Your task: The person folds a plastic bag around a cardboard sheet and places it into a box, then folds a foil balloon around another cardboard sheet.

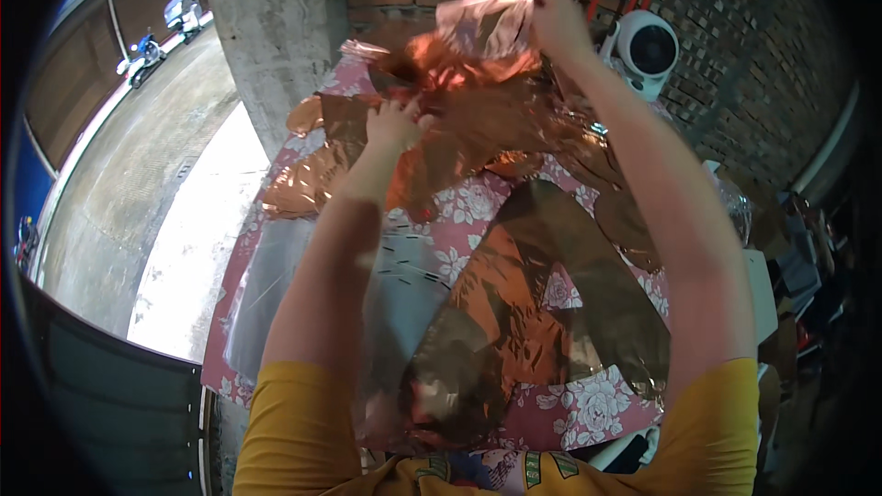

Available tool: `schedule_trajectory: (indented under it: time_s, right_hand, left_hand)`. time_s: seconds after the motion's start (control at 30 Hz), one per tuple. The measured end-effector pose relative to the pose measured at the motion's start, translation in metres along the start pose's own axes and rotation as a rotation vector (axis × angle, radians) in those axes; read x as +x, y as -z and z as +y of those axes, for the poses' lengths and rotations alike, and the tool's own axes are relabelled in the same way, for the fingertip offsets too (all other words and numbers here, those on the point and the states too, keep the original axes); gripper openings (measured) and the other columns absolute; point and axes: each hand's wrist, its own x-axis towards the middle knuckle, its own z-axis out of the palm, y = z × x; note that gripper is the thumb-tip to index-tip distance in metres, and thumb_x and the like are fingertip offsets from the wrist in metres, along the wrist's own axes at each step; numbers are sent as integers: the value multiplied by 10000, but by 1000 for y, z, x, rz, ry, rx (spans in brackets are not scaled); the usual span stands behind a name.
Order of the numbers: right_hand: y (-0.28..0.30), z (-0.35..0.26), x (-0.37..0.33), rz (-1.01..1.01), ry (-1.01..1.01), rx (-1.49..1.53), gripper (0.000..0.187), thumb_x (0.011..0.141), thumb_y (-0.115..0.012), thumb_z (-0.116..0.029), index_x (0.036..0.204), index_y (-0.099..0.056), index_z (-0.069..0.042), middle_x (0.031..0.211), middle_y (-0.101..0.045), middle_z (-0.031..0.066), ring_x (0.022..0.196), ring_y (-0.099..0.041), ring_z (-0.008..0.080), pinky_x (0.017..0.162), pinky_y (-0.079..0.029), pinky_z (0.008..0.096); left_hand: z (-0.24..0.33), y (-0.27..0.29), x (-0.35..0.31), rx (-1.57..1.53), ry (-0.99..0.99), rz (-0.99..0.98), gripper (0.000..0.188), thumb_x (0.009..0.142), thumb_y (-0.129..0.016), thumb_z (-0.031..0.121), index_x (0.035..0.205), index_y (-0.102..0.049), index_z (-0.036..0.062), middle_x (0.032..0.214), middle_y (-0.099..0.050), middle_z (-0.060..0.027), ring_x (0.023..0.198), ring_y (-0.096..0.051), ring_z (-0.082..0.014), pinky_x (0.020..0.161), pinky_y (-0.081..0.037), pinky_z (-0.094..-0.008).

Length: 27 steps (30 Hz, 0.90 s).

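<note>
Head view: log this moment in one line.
right hand: raised, gripping copper foil; left hand: on foil pile; A-shaped foil: lying on floral cloth

on the tabletop (597,411) — foil heap (514,115) at twelve o'clock, foil balloon (522,312) at five, plastic bag (276,285) at eight; beyond it, fan (646,46) at two, pillar (276,23) at eleven.

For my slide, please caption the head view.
Right hand holds up coppery foil; left hand over foil pieces on a flowered cloth.

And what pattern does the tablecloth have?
The tablecloth is pinkish-red with white flowers, best seen in the head view.
</note>
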Motion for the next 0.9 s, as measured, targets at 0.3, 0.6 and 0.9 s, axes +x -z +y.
schedule_trajectory:
  time_s: [0.3, 0.6, 0.9]
  right_hand:
    - [158, 25, 6, 57, -154, 278, 145, 955, -653, -155, 903, -647, -20, 790, -630, -12, 737, -548, 75, 659, -444, 270]
    - [225, -120, -159, -106, -218, -149, 223, 870, -746, -205, 943, -637, -25, 749, -661, 80, 666, -639, 111, 586, -492, 288]
    - [207, -113, -316, -251, -760, 373, 284, 870, -781, -177, 929, -558, -13, 755, -602, -3, 685, -515, 47, 627, -446, 233]
  left_hand:
    - [12, 0, 24, 57, -1, -45, 684, 945, -416, 642, 1531, -405, 291, 1550, -418, -109, 1461, -331, -320, 1191, -191, -543]
    - [-12, 13, -7, 111, -152, 224, 509, 921, -589, 474, 1386, -562, 266, 1389, -544, -122, 1365, -411, -401, 1097, -290, -649]
    - [93, 127, -215, -1089, -258, -160, 221, 983, -594, 259, 1031, -631, 46, 965, -595, -77, 825, -587, -163, 760, -497, -305]
